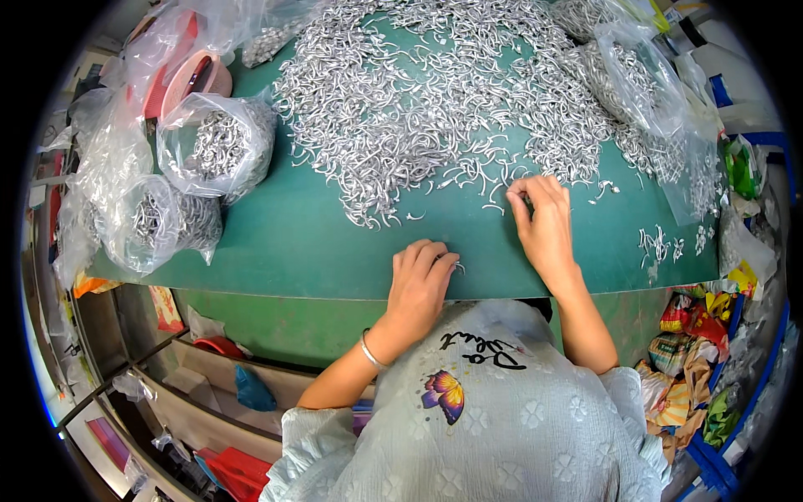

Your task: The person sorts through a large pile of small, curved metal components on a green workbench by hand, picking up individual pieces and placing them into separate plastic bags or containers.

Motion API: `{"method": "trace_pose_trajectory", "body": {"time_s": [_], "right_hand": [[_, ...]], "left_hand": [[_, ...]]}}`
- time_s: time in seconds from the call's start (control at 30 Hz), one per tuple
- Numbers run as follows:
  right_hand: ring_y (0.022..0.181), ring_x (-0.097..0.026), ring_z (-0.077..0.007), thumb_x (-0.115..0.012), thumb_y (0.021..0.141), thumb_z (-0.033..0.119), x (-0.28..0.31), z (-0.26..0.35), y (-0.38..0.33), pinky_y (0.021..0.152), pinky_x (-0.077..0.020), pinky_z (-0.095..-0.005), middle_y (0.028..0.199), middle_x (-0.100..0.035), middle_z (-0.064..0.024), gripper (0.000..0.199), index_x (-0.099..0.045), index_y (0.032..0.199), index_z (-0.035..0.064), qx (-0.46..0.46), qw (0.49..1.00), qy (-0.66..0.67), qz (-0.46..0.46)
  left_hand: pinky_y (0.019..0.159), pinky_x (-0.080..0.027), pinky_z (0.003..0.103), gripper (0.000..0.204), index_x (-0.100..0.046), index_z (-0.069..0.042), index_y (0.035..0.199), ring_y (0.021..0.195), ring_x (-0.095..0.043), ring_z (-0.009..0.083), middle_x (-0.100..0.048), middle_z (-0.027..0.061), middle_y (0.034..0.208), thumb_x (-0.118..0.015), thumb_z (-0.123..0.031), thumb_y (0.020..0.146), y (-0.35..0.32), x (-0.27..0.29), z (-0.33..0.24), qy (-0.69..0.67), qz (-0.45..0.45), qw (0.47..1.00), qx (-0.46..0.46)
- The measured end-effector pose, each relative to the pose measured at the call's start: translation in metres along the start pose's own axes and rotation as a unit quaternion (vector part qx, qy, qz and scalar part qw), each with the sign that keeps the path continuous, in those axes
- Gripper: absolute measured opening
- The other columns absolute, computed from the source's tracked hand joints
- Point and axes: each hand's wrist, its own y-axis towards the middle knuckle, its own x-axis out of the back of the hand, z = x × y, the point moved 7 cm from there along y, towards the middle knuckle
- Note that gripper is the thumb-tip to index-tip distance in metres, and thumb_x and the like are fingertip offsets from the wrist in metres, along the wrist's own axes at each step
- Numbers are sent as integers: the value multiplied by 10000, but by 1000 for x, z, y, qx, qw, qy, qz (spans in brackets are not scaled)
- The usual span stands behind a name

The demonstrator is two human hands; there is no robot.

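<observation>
Left hand (421, 276) rests near edge of green tabletop (293, 234), grip pinching a small metal hook (459, 267). Right hand (544, 222) farther & to the right, fingertips closed on a hook at near edge of big hook pile (435, 92). Clear bags of hooks (213, 146) far left.

Green table (293, 243) w/ big pile of metal hooks (435, 92) & clear bags of hooks (213, 146).
</observation>
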Motion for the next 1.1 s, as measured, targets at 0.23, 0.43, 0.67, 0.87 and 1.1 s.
{"method": "trace_pose_trajectory", "body": {"time_s": [0.23, 0.43, 0.67, 0.87, 1.1], "right_hand": [[870, -532, -278, -682, 800, 47, 0, -5, 1, 756, -378, -380, 910, -598, -84, 139, -633, 929, 46, 42, 997, -43, -47], [878, -515, -268, -682, 792, 49, -4, -7, 1, 750, -360, -384, 891, -566, -77, 96, -610, 854, 52, 50, 994, -91, -31], [888, -513, -277, -673, 791, 31, -3, 25, -27, 764, -359, -379, 908, -571, -83, 95, -609, 861, 40, 98, 994, -9, 47], [923, -514, -266, -720, 766, 73, -1, 19, -32, 764, -366, -380, 958, -573, -75, 162, -624, 896, 58, 89, 994, 28, 50], [852, -493, -271, -737, 753, 134, -20, 20, -14, 751, -365, -371, 857, -535, -75, 186, -606, 858, 55, 92, 992, -84, 25]], "left_hand": [[820, -382, 386, 258, -644, -48, 1024, 997, -545, 281, -576, 78, 996, -686, 7, 775, -6, 15, 7, 32, -62, 997, 20], [793, -380, 375, 268, -664, -60, 1018, 954, -563, 261, -588, 64, 958, -711, 10, 764, -20, 42, 32, 87, -133, 985, 70], [791, -379, 364, 202, -676, -76, 1015, 910, -554, 256, -597, 73, 950, -682, -21, 821, -34, 75, 68, 168, -204, 954, 144], [854, -387, 407, 289, -633, -54, 1105, 973, -531, 304, -580, 112, 1017, -667, -12, 821, -29, 96, 75, 206, -268, 924, 177], [912, -380, 412, 446, -596, -84, 1213, 1107, -516, 296, -548, 90, 1194, -676, -10, 781, 22, -8, -14, 37, -5, 999, -8]]}}
